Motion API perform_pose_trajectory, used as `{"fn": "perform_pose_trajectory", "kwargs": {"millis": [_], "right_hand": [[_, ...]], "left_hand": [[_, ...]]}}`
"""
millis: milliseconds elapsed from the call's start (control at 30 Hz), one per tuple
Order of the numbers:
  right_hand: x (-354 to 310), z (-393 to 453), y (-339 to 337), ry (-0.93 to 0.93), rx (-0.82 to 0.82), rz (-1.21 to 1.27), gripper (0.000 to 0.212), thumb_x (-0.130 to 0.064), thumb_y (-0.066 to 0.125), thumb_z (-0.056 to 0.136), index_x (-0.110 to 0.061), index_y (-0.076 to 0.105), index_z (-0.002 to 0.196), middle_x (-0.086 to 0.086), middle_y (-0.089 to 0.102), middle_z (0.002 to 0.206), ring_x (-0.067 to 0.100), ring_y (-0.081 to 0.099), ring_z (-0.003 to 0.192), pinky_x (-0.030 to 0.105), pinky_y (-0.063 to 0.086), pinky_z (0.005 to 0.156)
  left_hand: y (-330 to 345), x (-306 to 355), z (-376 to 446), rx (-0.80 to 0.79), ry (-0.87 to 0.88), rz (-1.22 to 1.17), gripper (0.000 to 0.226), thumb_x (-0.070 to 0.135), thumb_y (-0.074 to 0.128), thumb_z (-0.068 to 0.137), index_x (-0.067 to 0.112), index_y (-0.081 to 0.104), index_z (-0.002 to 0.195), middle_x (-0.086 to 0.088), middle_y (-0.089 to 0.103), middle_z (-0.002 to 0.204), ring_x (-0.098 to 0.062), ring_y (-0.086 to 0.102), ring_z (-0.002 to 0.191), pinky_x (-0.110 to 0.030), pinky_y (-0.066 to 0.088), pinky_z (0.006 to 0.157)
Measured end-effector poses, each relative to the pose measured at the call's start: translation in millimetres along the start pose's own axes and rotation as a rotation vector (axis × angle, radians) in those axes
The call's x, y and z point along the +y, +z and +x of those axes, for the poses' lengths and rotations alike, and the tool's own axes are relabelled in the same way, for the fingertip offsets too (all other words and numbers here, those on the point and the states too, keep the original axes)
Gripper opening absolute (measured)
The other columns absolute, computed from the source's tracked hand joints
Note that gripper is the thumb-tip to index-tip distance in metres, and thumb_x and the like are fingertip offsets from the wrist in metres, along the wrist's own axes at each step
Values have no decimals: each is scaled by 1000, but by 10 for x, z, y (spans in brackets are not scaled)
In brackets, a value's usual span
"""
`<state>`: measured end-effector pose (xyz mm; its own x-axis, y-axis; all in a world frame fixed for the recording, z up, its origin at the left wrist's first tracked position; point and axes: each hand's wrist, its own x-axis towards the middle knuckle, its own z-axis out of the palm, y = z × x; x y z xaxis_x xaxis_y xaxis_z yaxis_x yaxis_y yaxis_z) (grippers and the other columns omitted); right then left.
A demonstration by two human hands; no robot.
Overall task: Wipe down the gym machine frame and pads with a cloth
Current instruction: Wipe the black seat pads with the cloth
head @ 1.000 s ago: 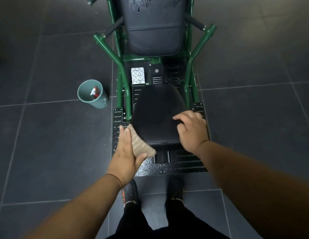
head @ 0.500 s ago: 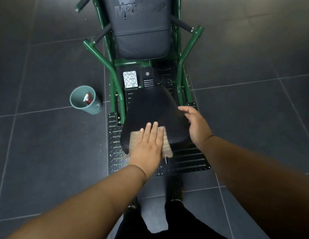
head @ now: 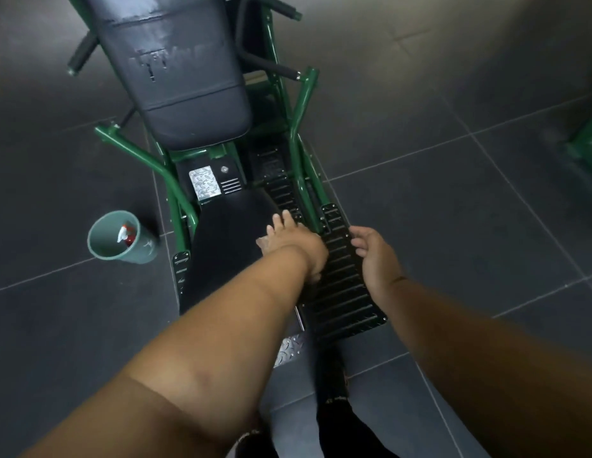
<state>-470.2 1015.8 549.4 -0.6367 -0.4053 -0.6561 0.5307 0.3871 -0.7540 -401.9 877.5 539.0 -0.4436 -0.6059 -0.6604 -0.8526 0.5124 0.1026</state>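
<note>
Head | left hand (head: pixel 293 247) flat on cloth (head: pixel 262 242), seat pad (head: pixel 232 239) | right hand (head: pixel 375 259) relaxed, empty

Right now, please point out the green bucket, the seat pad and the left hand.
green bucket (head: pixel 141 251), head view, outer wall.
seat pad (head: pixel 228 233), head view, bare top.
left hand (head: pixel 293 241), head view, back.

Both forearms are bare to the frame's edge, with no sleeves showing. A thin dark band (head: pixel 398 280) circles the right wrist. Below, black trousers (head: pixel 341 428) and dark shoes (head: pixel 332 365) with small pale markings show.
</note>
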Motion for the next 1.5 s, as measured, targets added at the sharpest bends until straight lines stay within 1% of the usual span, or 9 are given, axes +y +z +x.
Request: {"fn": "perform_pose_trajectory", "kwargs": {"millis": [200, 433, 733, 867, 1067, 1167, 1233, 1400, 1500], "right_hand": [[355, 59, -305, -11, -7, -94, 41, -25, 32, 110, -20, 65, 134, 12, 57, 141, 27, 50, 132, 34, 34, 101], [583, 96, -218, -31, -135, -260, 39, -31, 31, 106, -36, 66, 124, -3, 63, 126, 14, 57, 117, 20, 39, 87], [382, 68, 269, -162, -189, -317, 38, -28, 39, 110, -28, 64, 138, -29, 57, 115, -8, 53, 111, 8, 34, 88], [284, 6, 505, -187, -233, -324, 41, -24, 39, 111, -26, 58, 148, -27, 57, 127, -5, 52, 119, 17, 37, 105], [207, -115, 809, -298, -188, -628, 48, -35, 42, 111, -23, 47, 157, 0, 44, 161, 13, 39, 148, 20, 26, 110], [218, -264, 917, -285, -137, -762, 55, -41, 43, 110, -27, 38, 162, 5, 37, 166, 23, 35, 151, 28, 30, 111], [239, -414, 976, -304, -109, -853, 62, -46, 45, 108, -27, 30, 165, 6, 31, 169, 26, 29, 154, 38, 27, 120], [257, -655, 992, -223, -76, -992, 69, -48, 41, 109, -26, 15, 168, 5, 14, 175, 31, 15, 160, 47, 17, 129], [148, -706, 929, -207, -147, -965, 60, -31, 38, 113, -16, 18, 168, 10, 17, 174, 31, 19, 159, 45, 20, 129]], "left_hand": [[-291, -2, 412, -38, -155, -14, 113, 26, 80, 93, 24, -4, 168, -3, -23, 174, -34, -9, 162, -60, 8, 126], [-322, -435, 1228, -13, -175, -94, 81, 39, 60, 87, 47, 27, 160, -2, -15, 175, -44, -13, 159, -69, 5, 121], [-474, -861, 1612, 76, -154, -202, 75, 59, 53, 74, 35, 47, 145, -7, 22, 173, -39, -2, 161, -69, 1, 123], [-481, -1430, 1559, 141, -202, -285, 59, 57, 27, 105, 37, 32, 160, -9, 1, 177, -41, -6, 161, -61, -2, 128], [-336, -2040, 1007, 142, -210, -524, 47, 36, 35, 112, 7, 51, 146, -23, 38, 162, -43, 34, 150, -49, 27, 124], [-144, -2172, 557, 71, -243, -938, 22, 34, 47, 111, 18, 61, 117, -14, 63, 137, -31, 62, 124, -25, 55, 94], [-2, -2255, 232, 49, -187, -993, 17, 27, 53, 109, 19, 59, 123, 0, 68, 111, -14, 70, 92, -16, 57, 65], [236, -2264, -684, 150, -48, -808, 35, 45, 49, 109, 17, 47, 129, -2, 64, 107, -16, 66, 92, -11, 47, 72], [352, -2297, -937, 79, -31, -795, 62, 55, 47, 107, 16, 31, 152, -5, 68, 120, -23, 66, 109, -25, 41, 94]]}}
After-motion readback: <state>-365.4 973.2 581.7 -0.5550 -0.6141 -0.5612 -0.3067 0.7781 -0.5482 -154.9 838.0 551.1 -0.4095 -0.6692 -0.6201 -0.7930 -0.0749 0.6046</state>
